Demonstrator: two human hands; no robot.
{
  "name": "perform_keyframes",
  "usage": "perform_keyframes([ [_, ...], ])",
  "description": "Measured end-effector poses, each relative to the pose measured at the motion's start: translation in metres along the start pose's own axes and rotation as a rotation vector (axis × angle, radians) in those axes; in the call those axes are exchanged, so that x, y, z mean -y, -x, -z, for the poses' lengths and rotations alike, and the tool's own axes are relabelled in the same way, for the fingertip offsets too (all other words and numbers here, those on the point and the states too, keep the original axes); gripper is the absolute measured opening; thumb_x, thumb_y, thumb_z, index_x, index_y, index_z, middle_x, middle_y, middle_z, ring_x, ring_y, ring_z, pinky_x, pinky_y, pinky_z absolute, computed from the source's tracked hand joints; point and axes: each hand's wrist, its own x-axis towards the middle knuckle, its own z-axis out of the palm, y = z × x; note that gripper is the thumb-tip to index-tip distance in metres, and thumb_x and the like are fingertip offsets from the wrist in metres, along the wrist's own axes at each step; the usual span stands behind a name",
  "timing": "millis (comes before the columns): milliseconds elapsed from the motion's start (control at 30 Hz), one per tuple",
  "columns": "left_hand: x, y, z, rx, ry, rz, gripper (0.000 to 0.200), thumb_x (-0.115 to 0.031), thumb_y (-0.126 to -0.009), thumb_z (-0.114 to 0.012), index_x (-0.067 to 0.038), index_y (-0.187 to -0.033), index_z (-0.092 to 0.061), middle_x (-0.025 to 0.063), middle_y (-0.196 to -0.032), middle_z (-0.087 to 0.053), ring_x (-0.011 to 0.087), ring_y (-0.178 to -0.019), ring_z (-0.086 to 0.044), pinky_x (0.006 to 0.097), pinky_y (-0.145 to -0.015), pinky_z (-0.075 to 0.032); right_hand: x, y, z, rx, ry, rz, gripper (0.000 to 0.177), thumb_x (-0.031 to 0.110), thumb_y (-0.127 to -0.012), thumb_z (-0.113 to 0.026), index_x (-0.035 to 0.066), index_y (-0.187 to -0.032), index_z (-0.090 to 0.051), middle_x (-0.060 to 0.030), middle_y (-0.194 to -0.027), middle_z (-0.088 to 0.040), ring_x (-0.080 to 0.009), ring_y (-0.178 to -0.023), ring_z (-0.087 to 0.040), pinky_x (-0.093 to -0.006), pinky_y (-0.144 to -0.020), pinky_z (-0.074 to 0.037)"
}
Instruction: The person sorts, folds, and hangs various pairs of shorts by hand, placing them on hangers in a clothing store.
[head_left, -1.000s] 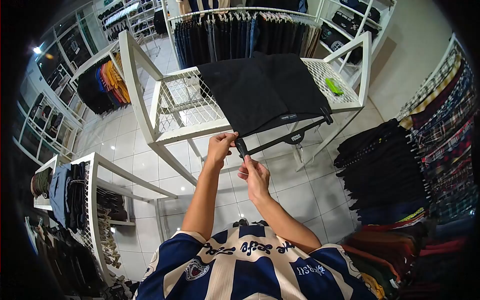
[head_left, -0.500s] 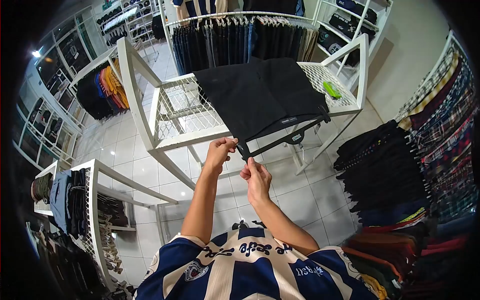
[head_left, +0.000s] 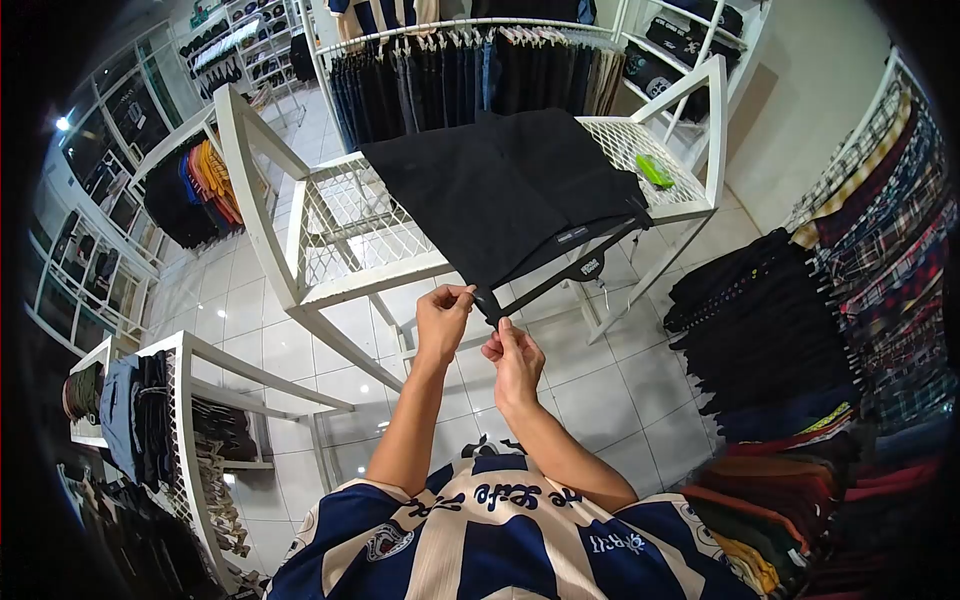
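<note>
Black trousers (head_left: 500, 180) lie folded over the white mesh-topped rack, their waistband edge toward me. Along that edge runs a black clip hanger (head_left: 584, 266) with a metal hook hanging down. My left hand (head_left: 445, 318) pinches the trousers' near corner beside the hanger's left clip. Thumb and fingers of my right hand (head_left: 515, 358) are closed on the end of the hanger at that clip. The hanger's far end is at the trousers' right corner. A bright green object (head_left: 654, 171) rests on the mesh to the right of the trousers.
The white rack frame (head_left: 375, 278) stands in front of me. Behind it hangs a row of dark trousers (head_left: 450, 90). Hanging shirts (head_left: 875, 270) line the right side. At lower left is another white rack (head_left: 188, 400) with folded clothes. Tiled floor shows between them.
The view has shifted slightly, so the rack and trousers appear a little further left. Both hands keep their hold at the same corner, with little movement.
</note>
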Motion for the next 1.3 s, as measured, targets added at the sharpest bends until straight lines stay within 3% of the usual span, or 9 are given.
perform_keyframes([
  [133, -0.013, 0.001, 0.001, 0.018, 0.037, 0.056, 0.012, -0.015, -0.093, -0.073, -0.004, -0.09, -0.075, -0.0024, -0.072, -0.062, 0.0032, -0.061, -0.048, 0.0231, -0.054, -0.033, 0.004, 0.002, 0.002, 0.013, 0.014, 0.0, 0.028, 0.033, -0.098, -0.076, 0.007, -0.096, -0.065, -0.0002, -0.086, -0.064, -0.0094, -0.073, -0.062, -0.0268, -0.07, -0.058],
  [200, -0.012, -0.005, 0.008, 0.082, 0.226, 0.329, 0.014, -0.019, -0.092, -0.077, -0.007, -0.086, -0.073, -0.0028, -0.076, -0.064, 0.0063, -0.069, -0.057, 0.0243, -0.058, -0.039, 0.007, 0.001, 0.003, 0.026, 0.023, 0.001, 0.029, 0.035, -0.098, -0.076, 0.007, -0.096, -0.065, -0.0007, -0.087, -0.065, -0.0097, -0.072, -0.062, -0.027, -0.069, -0.058],
  [300, -0.011, -0.006, 0.01, 0.165, 0.334, 0.413, 0.012, -0.023, -0.091, -0.078, -0.013, -0.088, -0.071, -0.0047, -0.081, -0.063, 0.0054, -0.073, -0.058, 0.0232, -0.06, -0.039, 0.012, 0.001, 0.008, 0.044, 0.078, -0.003, 0.031, 0.036, -0.097, -0.076, 0.007, -0.097, -0.065, -0.0019, -0.087, -0.066, -0.0101, -0.07, -0.062, -0.0275, -0.066, -0.057],
  [800, -0.009, -0.01, 0.014, 0.095, 0.211, 0.291, 0.023, -0.032, -0.098, -0.073, -0.01, -0.094, -0.067, 0.0001, -0.09, -0.068, 0.0086, -0.073, -0.06, 0.0244, -0.061, -0.045, 0.023, 0.009, 0.032, 0.241, 0.231, -0.085, 0.032, 0.032, -0.098, -0.077, 0.002, -0.103, -0.068, -0.0059, -0.091, -0.07, -0.0102, -0.067, -0.065, -0.0252, -0.064, -0.058],
  [900, -0.012, 0.009, 0.014, 0.101, 0.27, 0.384, 0.027, -0.034, -0.099, -0.072, -0.008, -0.106, -0.069, 0.0017, -0.096, -0.069, 0.0097, -0.08, -0.062, 0.0281, -0.067, -0.053, 0.02, 0.005, 0.039, 0.265, 0.2, -0.146, 0.038, 0.032, -0.099, -0.075, -0.002, -0.114, -0.067, -0.0069, -0.095, -0.069, -0.012, -0.07, -0.067, -0.0257, -0.064, -0.059],
  [1033, 0.006, 0.028, 0.017, 0.241, 0.201, 0.352, 0.042, -0.03, -0.099, -0.073, -0.005, -0.132, -0.064, 0.0034, -0.104, -0.07, 0.0112, -0.085, -0.063, 0.0323, -0.076, -0.06, 0.054, 0.002, 0.042, 0.344, 0.38, -0.194, 0.061, 0.051, -0.101, -0.066, -0.006, -0.121, -0.066, -0.0153, -0.101, -0.074, -0.0134, -0.059, -0.067, -0.026, -0.054, -0.057],
  [1100, 0.007, 0.029, 0.013, 0.132, 0.165, 0.324, 0.044, -0.027, -0.099, -0.074, -0.004, -0.134, -0.063, 0.004, -0.103, -0.071, 0.0117, -0.087, -0.065, 0.0311, -0.074, -0.06, 0.096, -0.01, 0.056, 0.567, 0.764, -0.399, 0.066, 0.056, -0.099, -0.065, -0.005, -0.121, -0.069, -0.017, -0.099, -0.076, -0.0133, -0.056, -0.066, -0.0256, -0.052, -0.056],
  [1200, 0.008, 0.03, 0.005, 0.066, 0.069, 0.285, 0.05, -0.028, -0.098, -0.075, 0.0, -0.137, -0.059, 0.0068, -0.099, -0.071, 0.0139, -0.087, -0.067, 0.0325, -0.074, -0.061, 0.142, -0.051, 0.091, 0.472, 0.79, 0.106, 0.034, 0.039, -0.099, -0.071, 0.005, -0.103, -0.077, -0.0051, -0.081, -0.074, -0.0045, -0.051, -0.053, -0.0212, -0.046, -0.045],
  [1300, 0.017, 0.031, -0.012, -0.042, -0.056, 0.191, 0.057, -0.031, -0.096, -0.077, 0.005, -0.136, -0.057, 0.01, -0.097, -0.071, 0.0155, -0.083, -0.067, 0.0325, -0.071, -0.06, 0.187, -0.126, 0.116, 0.041, 0.686, 0.312, 0.039, 0.042, -0.098, -0.072, 0.004, -0.107, -0.073, -0.0039, -0.088, -0.072, -0.0054, -0.064, -0.06, -0.0219, -0.054, -0.049],
])
